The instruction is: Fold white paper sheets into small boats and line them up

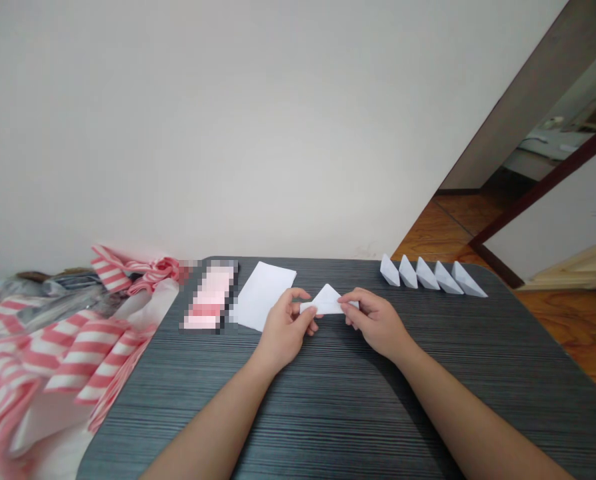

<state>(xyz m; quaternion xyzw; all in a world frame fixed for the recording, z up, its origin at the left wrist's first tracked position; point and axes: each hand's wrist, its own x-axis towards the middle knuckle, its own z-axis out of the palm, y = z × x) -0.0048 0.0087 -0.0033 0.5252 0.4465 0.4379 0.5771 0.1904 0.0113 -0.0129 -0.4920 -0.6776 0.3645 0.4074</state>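
Note:
Between my two hands is a folded piece of white paper [327, 300], with a triangular peak on top and a narrow band along its bottom. My left hand [289, 327] pinches the band's left end between thumb and fingers. At the opposite end, my right hand [375, 320] grips the paper the same way. The paper is held up over the dark table. Just left of my left hand lies a stack of white paper sheets [265, 293]. Several folded white paper boats [428, 274] stand in a row at the back right of the table.
The dark wood-grain table [323, 407] has its back edge by a pale wall [258, 133]. A pixelated flat object [211, 297] lies at the table's back left. Red-and-white striped cloth [85, 347] is heaped beyond the left edge. Wooden floor [441, 227] shows at right.

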